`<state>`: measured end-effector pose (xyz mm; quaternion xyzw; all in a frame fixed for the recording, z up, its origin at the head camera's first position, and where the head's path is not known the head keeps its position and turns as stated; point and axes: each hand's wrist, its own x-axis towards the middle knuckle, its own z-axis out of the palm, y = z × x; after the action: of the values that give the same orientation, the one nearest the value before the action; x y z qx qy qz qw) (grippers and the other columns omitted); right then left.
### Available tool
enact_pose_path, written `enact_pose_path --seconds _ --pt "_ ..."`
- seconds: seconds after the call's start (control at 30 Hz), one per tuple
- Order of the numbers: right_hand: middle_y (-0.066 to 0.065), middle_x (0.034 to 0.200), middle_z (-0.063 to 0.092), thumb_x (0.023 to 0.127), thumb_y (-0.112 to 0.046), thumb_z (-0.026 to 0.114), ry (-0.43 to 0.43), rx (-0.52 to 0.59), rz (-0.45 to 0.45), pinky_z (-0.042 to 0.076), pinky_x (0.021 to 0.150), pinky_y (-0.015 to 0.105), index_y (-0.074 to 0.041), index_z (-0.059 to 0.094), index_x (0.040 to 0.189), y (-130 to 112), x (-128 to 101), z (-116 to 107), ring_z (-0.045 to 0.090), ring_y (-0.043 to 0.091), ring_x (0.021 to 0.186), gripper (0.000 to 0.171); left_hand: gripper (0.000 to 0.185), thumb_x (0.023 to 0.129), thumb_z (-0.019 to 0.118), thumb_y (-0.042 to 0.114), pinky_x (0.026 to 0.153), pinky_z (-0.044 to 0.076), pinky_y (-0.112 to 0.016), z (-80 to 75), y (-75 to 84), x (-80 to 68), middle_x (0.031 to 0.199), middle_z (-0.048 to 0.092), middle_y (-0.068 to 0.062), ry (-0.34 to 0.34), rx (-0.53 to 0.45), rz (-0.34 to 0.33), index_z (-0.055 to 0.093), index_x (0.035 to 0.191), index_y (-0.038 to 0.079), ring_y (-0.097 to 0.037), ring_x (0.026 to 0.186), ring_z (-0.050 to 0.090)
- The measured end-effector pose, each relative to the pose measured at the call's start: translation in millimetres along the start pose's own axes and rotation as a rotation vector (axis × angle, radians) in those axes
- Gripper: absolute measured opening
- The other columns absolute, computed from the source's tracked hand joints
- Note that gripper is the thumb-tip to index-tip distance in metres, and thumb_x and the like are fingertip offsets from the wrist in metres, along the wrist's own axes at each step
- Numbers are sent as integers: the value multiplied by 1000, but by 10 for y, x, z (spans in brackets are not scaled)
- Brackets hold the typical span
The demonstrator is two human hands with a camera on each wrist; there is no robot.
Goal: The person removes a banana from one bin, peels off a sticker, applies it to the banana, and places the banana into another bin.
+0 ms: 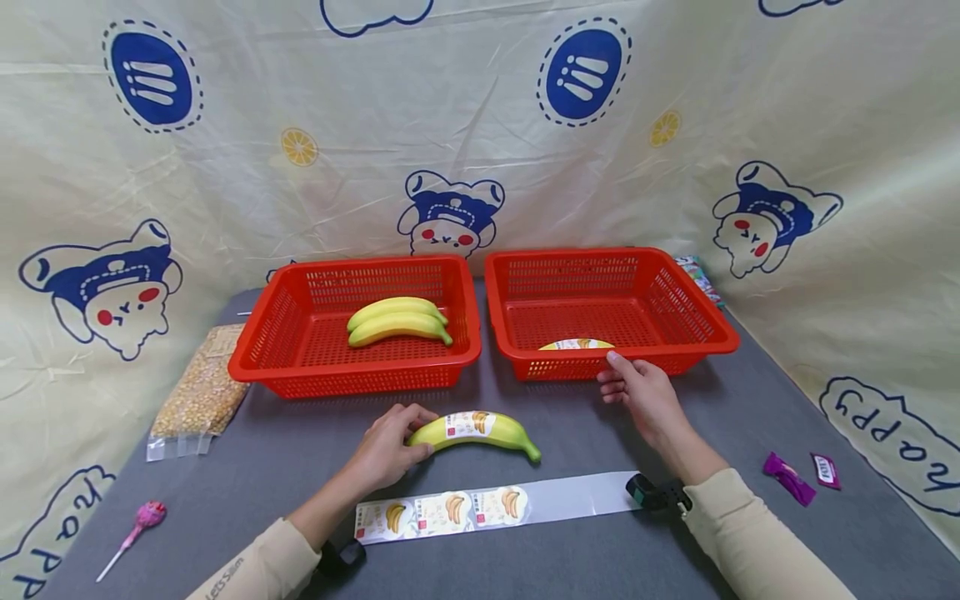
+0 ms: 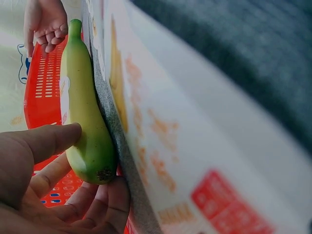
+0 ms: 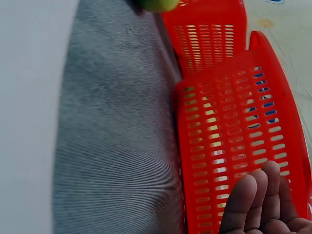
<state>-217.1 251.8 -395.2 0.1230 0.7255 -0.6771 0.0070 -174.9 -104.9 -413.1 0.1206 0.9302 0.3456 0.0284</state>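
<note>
Red basket wall half-hides labelled banana; right hand relaxed; left hand pinching stickered banana.

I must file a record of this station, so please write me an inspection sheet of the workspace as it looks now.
Surface: grey cloth table.
Job's things: labelled banana on the table; sticker strip with three banana labels left; left red basket holds two unlabelled bananas; right red basket holds one labelled banana.
Clutter: bag of kernels, lollipop, two purple candies.
Hands: left hand grips the banana's end; right hand open, fingers at the right basket's front rim.
Cables: nothing seen.
Surroundings: cartoon-printed cream backdrop.
</note>
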Motion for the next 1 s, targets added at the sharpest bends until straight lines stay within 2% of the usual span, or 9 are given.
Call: enact_pose_path --seconds 0.2,0.43,0.6,0.7,0.83,1.0 --pt "-7 75 68 87 -47 59 -8 107 18 53 69 21 -8 53 104 -24 24 -54 59 7 66 44 30 80 73 12 81 46 -40 8 -5 4 99 58 0 -6 -2 -6 64 107 21 -18 90 56" --pt "-5 75 68 90 -39 59 -24 197 3 53 70 21 -12 61 93 -28 31 -57 60 9 66 27 30 79 73 12 80 45 -39 1 -2 5 98 59 -1 3 -2 1 64 107 20 -17 89 55" --pt "-4 74 69 89 -38 61 -36 231 -10 53 69 21 -14 65 88 -24 29 -47 61 9 65 24 31 79 74 13 75 42 -33 -13 46 23 96 59 0 23 7 17 65 108 20 -15 84 52" --pt "-4 75 69 86 -40 63 -41 234 -14 53 70 21 -14 65 88 -22 29 -44 61 10 66 27 32 78 74 13 73 41 -30 -44 138 45 95 61 0 54 -8 52 66 108 20 -13 83 52" --pt "-5 74 69 84 -42 65 -45 239 -17 53 69 21 -14 66 86 -17 32 -45 61 10 66 27 35 78 74 12 76 44 -30 -128 346 101 99 62 -1 86 -72 106 66 111 20 -13 85 55" --pt "-5 71 68 90 -35 60 -54 258 -14 53 68 21 -15 66 83 -23 32 -54 60 10 64 22 38 79 73 12 78 47 -31 -234 650 247 104 59 -2 107 -138 144 64 116 19 -15 90 55"
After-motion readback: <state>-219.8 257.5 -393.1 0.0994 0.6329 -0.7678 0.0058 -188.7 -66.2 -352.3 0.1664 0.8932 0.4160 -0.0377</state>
